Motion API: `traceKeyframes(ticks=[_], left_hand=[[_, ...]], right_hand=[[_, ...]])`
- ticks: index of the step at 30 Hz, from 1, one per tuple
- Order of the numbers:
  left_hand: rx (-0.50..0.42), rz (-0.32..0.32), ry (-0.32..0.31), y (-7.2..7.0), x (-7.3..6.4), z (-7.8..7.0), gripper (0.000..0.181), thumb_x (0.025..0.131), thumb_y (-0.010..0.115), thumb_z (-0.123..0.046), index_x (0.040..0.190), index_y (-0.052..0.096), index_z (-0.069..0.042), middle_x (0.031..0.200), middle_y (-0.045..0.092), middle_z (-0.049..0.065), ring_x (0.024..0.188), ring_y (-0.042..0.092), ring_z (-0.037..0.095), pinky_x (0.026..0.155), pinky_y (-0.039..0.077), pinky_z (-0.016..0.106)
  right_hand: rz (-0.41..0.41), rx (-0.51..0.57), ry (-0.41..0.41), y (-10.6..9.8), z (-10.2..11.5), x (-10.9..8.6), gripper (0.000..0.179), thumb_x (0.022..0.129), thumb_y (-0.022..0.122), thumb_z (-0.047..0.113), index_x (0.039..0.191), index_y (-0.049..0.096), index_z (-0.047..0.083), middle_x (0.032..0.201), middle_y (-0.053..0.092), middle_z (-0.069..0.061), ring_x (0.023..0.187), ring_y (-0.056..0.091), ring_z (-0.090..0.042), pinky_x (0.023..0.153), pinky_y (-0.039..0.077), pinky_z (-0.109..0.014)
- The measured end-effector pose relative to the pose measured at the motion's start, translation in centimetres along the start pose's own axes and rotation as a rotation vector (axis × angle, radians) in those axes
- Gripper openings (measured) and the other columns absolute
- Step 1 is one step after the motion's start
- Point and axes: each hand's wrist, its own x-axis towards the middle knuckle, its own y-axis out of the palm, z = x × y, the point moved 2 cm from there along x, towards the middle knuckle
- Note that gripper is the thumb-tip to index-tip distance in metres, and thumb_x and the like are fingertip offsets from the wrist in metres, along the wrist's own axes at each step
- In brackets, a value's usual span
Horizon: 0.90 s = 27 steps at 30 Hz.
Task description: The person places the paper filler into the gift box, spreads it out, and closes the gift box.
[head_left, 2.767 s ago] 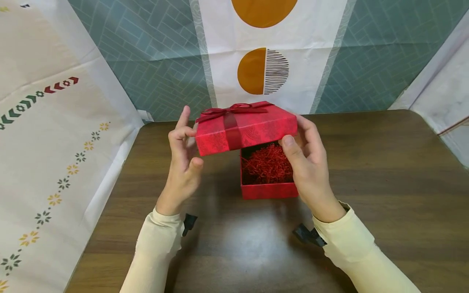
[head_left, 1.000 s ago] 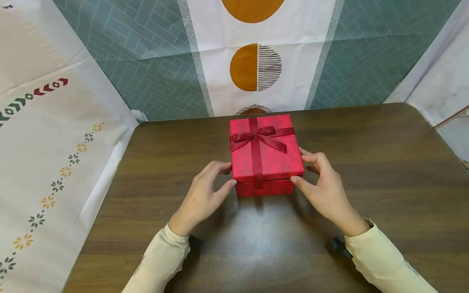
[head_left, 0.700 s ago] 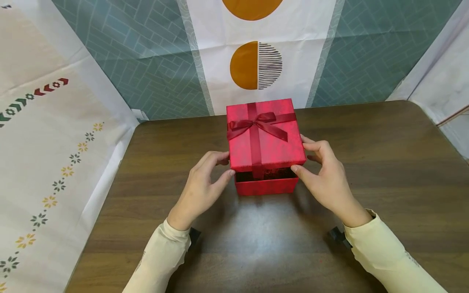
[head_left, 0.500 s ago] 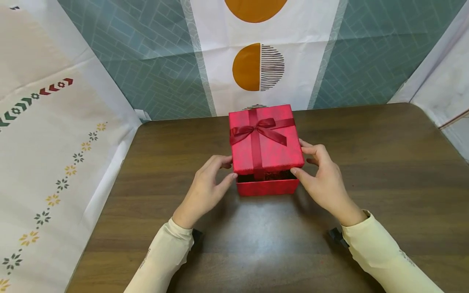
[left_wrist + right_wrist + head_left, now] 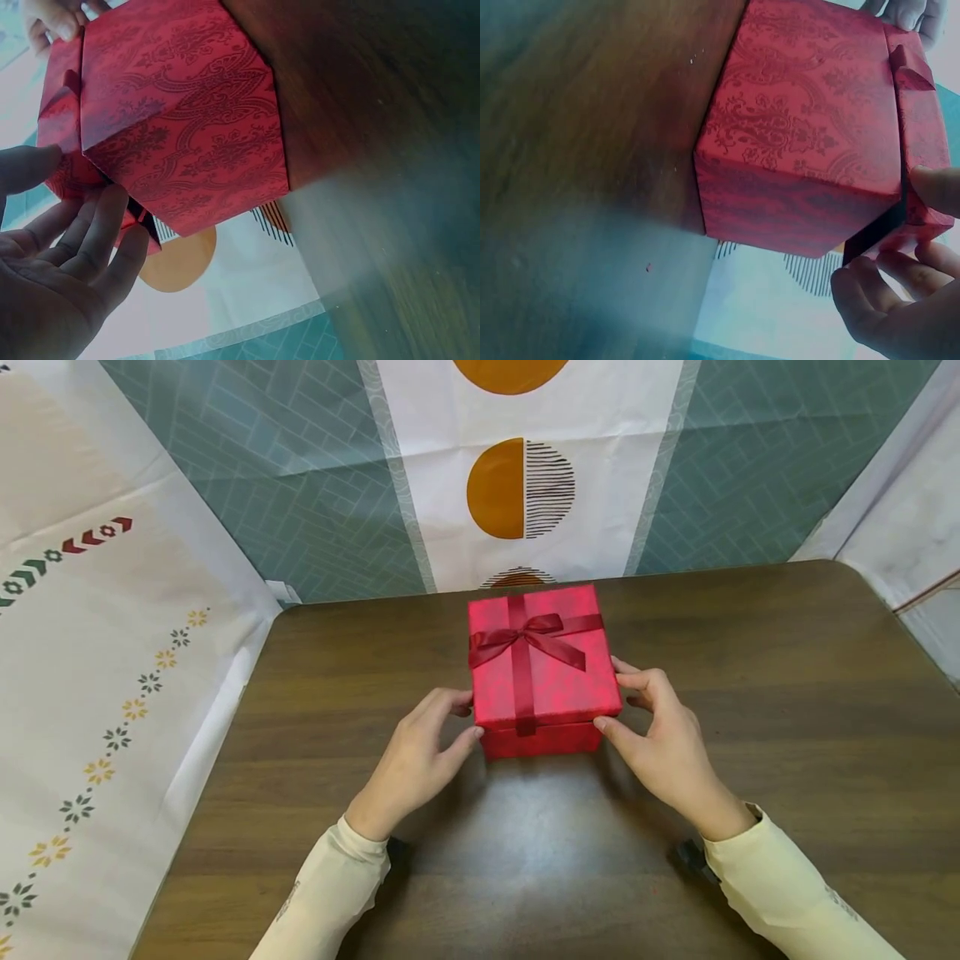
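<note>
A red patterned gift box [image 5: 540,743] stands on the table, its lid [image 5: 566,689] resting low over the rim. A dark red ribbon bow [image 5: 525,639] crosses the lid's top. At the lid's left side, my left hand [image 5: 416,752] holds the edge between thumb and fingers. My right hand [image 5: 663,747] grips the lid's right side the same way, thumb at the front corner. The right wrist view shows a dark gap between the box wall [image 5: 802,127] and the lid [image 5: 928,146] toward the back. Whatever is inside the box is hidden.
The brown wooden table [image 5: 337,677] surrounds the box. Behind its far edge hangs a green and white patterned cloth [image 5: 435,485]; a white flowered cloth [image 5: 82,677] borders the left side. Tiny red scraps [image 5: 649,268] lie on the tabletop.
Earliest, the lid was held tilted above the box, showing red shredded paper inside. It then came over the box, rose at the front, and has now lowered again, covering the front opening.
</note>
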Motion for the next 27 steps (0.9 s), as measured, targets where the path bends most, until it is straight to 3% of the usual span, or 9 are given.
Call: traceKeyframes(ticks=[5, 17, 21, 27], left_hand=[[0.002, 0.022, -0.018, -0.2, -0.4, -0.1, 0.039, 0.090, 0.076, -0.011, 0.125, 0.060, -0.006, 0.114, 0.063, 0.003, 0.104, 0.062, 0.015, 0.092, 0.051, 0.037], [0.004, 0.069, -0.050, -0.2, -0.7, -1.0, 0.035, 0.089, 0.074, -0.006, 0.121, 0.058, -0.002, 0.113, 0.063, 0.008, 0.095, 0.067, 0.022, 0.087, 0.055, 0.037], [0.003, 0.077, -0.121, -0.3, -0.7, -1.5, 0.034, 0.090, 0.073, -0.006, 0.120, 0.059, -0.003, 0.111, 0.064, 0.006, 0.093, 0.068, 0.018, 0.085, 0.056, 0.035], [-0.149, 0.065, -0.245, -0.2, -0.6, -1.5, 0.035, 0.092, 0.070, -0.004, 0.124, 0.056, 0.000, 0.122, 0.067, 0.010, 0.103, 0.069, 0.021, 0.081, 0.058, 0.034]], right_hand=[[0.017, 0.023, 0.010, 0.1, 0.1, -0.4, 0.048, 0.085, 0.078, -0.002, 0.125, 0.051, 0.001, 0.149, 0.051, -0.003, 0.119, 0.059, -0.029, 0.094, 0.046, -0.057], [0.026, 0.001, 0.014, 0.6, -0.6, -1.5, 0.048, 0.084, 0.080, -0.003, 0.123, 0.052, 0.001, 0.147, 0.054, -0.007, 0.119, 0.059, -0.028, 0.092, 0.048, -0.049], [0.032, 0.011, 0.013, 0.7, -0.5, -1.3, 0.049, 0.084, 0.079, -0.004, 0.124, 0.051, 0.001, 0.147, 0.053, -0.008, 0.117, 0.060, -0.030, 0.092, 0.049, -0.052], [0.044, 0.029, -0.017, 0.7, 0.0, -0.8, 0.050, 0.084, 0.078, -0.006, 0.126, 0.050, 0.001, 0.148, 0.052, -0.009, 0.117, 0.062, -0.031, 0.093, 0.050, -0.055]])
